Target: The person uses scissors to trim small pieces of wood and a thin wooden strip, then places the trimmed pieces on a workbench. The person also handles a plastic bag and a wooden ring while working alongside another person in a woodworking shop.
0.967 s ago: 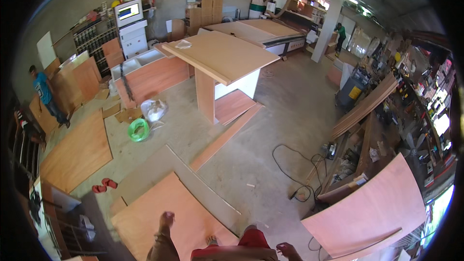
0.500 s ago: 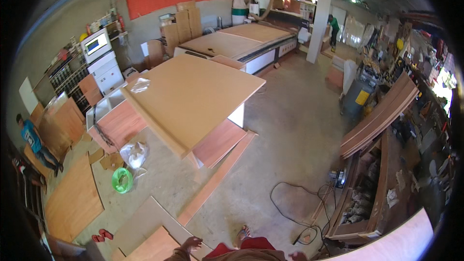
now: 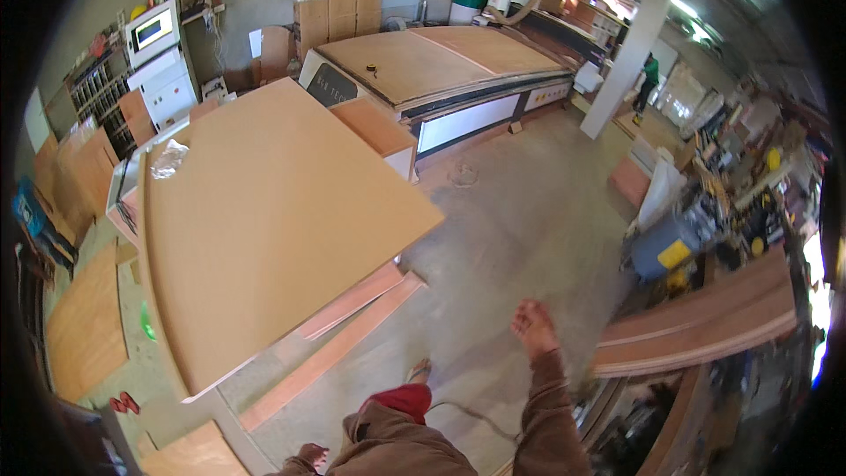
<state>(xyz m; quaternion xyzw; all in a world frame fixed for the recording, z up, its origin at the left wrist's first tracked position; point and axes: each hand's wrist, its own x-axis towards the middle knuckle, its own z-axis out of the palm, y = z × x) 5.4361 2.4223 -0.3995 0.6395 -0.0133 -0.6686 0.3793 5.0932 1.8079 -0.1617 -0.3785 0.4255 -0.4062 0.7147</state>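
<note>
My right hand point(image 3: 534, 328) is held out in front of me above the concrete floor, fingers loosely bent and nothing in them. Low by my left side hangs my left hand point(image 3: 313, 456), small at the lower edge; it also appears to hold nothing, its fingers partly apart. Neither hand touches anything. Ahead on the left lies a large tan board point(image 3: 282, 229) with a raised strip along its left edge, resting on cabinet parts. A long narrow wooden strip point(image 3: 335, 348) lies on the floor beside it, nearer to my left hand.
A flatbed cutting machine point(image 3: 476, 115) stands beyond the board, with its control cabinet point(image 3: 163, 66) at left. A pillar point(image 3: 626, 62), a blue-grey tank point(image 3: 674, 242) and stacked curved planks point(image 3: 705, 326) line the right. Two people stand far off, left and right. A cable point(image 3: 476, 412) crosses the floor.
I have moved forward, closer to the tan board, and the view has tilted. My right hand has risen from the lower edge into clear view; my left hand sits lower and farther left.
</note>
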